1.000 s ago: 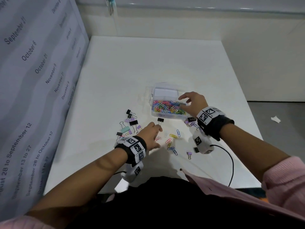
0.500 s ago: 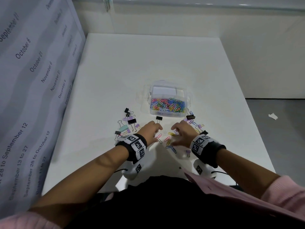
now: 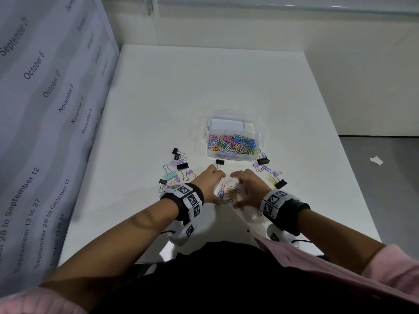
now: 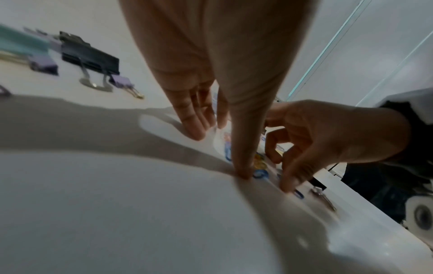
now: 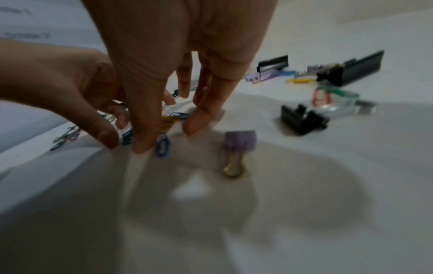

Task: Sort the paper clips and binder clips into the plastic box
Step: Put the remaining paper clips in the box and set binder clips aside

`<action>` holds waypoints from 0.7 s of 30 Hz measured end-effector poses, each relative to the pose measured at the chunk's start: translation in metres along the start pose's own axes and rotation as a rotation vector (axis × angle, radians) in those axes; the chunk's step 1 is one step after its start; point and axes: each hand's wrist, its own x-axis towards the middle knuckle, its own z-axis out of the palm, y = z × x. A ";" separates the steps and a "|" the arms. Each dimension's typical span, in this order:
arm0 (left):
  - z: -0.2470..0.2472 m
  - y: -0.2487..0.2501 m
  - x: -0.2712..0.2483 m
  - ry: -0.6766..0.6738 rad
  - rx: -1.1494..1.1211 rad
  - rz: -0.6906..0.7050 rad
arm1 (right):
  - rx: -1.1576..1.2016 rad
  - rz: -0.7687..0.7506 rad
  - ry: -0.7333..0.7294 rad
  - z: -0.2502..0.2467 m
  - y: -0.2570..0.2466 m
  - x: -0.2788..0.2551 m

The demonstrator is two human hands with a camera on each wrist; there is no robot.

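Now both hands cupped round loose paper clips [image 3: 227, 193] on worktop [image 3: 204, 87]: left hand [image 3: 209, 184] & right hand [image 3: 248, 188] fingers spread, nothing gripped yet. Next: pinch the bunch, lift to plastic box [image 3: 233, 141] beyond; binder clips [image 3: 179, 168] wait either side.

Binder clips [image 3: 179, 165] left and binder clips [image 3: 273, 175] right flank the plastic box [image 3: 233, 141], a lone black clip [image 3: 220, 162] blocks its near wall, and the far worktop [image 3: 204, 82] lies open.

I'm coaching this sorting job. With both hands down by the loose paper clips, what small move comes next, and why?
Probably draw both hands together: the left hand and right hand flank the loose paper clips, none lifted yet, and the plastic box sits just beyond.
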 end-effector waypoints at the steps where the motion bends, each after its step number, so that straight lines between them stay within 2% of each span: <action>1: 0.003 0.003 0.001 0.017 -0.007 0.001 | 0.017 -0.014 0.028 0.001 -0.001 0.001; 4: 0.007 0.009 0.003 0.042 -0.006 0.003 | 0.047 -0.084 0.137 0.004 -0.002 0.006; 7: 0.007 0.010 0.004 0.059 0.004 -0.005 | 0.138 -0.105 0.166 0.007 0.000 0.010; 12: 0.005 0.006 0.005 0.054 0.077 0.023 | 0.114 -0.095 0.107 0.005 -0.001 0.011; 18: 0.003 0.000 0.007 0.049 0.191 0.030 | -0.128 -0.085 -0.035 -0.006 -0.009 0.014; 21: 0.002 -0.001 0.008 0.031 0.239 0.022 | -0.186 -0.048 -0.019 -0.017 -0.010 0.018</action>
